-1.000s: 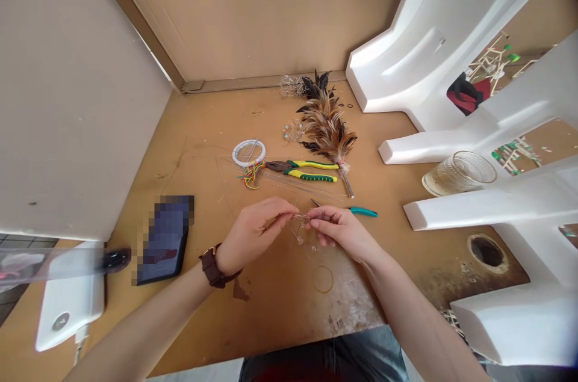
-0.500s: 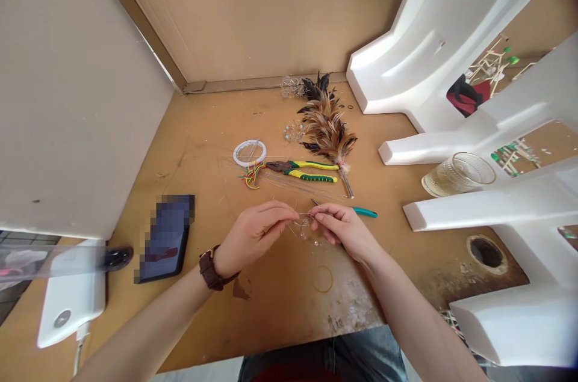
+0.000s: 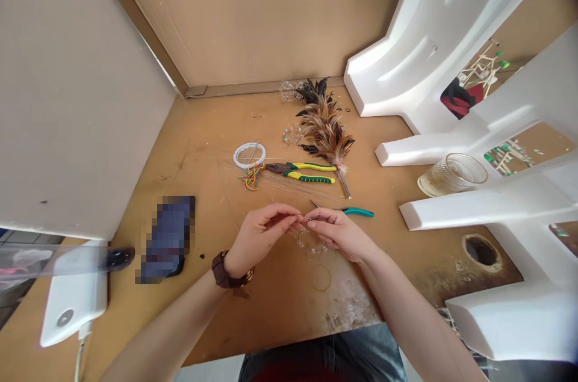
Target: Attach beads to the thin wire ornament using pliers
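Note:
My left hand (image 3: 271, 228), with a dark watch at the wrist, pinches a thin wire with small clear beads (image 3: 313, 249). My right hand (image 3: 335, 228) pinches the same beaded wire, its fingertips almost meeting those of the left. The beaded loop hangs below the fingers; its upper part is hidden by them. Just behind my right hand lies a tool with a teal handle (image 3: 360, 212), its thin dark tip showing past the knuckles. A yellowish ring (image 3: 322, 278) lies on the table below the hands.
Beyond the hands lie yellow-green pliers (image 3: 311, 177), a white ring (image 3: 250, 155), coloured strings (image 3: 253, 177) and a feather duster (image 3: 327, 129). A phone (image 3: 168, 237) and a white box (image 3: 74, 298) are at left. A glass (image 3: 451, 174) stands among white moulded frame arms (image 3: 442, 210) at right.
My hands have drawn closer together, the left moving slightly right and turning. The beaded loop now hangs more openly below the fingers.

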The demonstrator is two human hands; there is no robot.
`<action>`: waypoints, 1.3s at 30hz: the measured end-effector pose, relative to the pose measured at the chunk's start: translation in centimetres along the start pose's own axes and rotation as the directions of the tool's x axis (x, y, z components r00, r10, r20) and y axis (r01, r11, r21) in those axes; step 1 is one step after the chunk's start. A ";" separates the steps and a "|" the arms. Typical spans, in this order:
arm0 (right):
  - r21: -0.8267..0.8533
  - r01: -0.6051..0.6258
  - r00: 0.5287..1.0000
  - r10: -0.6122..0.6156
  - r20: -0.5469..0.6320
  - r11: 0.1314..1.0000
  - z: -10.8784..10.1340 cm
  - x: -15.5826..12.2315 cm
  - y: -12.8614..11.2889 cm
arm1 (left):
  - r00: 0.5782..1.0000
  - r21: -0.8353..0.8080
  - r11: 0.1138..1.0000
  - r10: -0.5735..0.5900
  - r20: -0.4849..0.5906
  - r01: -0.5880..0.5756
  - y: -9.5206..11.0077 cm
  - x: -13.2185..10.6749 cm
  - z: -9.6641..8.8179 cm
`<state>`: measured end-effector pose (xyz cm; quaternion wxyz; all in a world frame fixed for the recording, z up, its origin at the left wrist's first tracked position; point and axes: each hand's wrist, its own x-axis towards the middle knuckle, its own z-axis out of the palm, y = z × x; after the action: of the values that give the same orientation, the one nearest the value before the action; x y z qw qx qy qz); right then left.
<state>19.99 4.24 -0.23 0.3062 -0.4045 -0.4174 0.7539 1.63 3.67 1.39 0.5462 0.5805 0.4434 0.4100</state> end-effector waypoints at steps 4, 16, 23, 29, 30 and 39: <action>0.016 -0.032 0.999 0.031 0.029 0.999 0.0 -0.2 0.1 | 0.998 0.033 0.997 0.067 -0.006 -0.067 0.2 -0.3 0.2; 0.054 -0.027 0.995 0.022 0.094 0.998 0.2 -0.3 0.0 | 0.858 0.512 0.705 0.495 0.139 -0.490 0.0 -1.0 -0.7; -0.214 0.090 0.992 -0.108 -0.072 0.973 0.5 -0.2 0.1 | 0.913 0.495 0.783 0.403 0.056 -0.376 -0.8 -1.0 -0.8; -0.379 0.133 0.969 -0.201 -0.145 0.916 0.5 0.1 0.3 | 1.000 0.232 0.973 0.018 0.013 -0.020 -1.0 -1.0 -1.2; -0.385 0.136 0.969 -0.204 -0.140 0.913 0.4 0.1 0.3 | 1.000 0.207 0.978 -0.018 0.023 0.013 -0.9 -1.0 -1.2; -0.315 0.123 0.981 -0.162 -0.102 0.941 0.6 -0.2 0.1 | 0.987 0.115 0.984 -0.145 0.072 0.136 -1.0 -1.0 -1.3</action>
<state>19.53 3.82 -0.01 0.3191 -0.4627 -0.5377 0.6284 0.07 3.03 0.47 0.5586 0.5927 0.4827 0.3219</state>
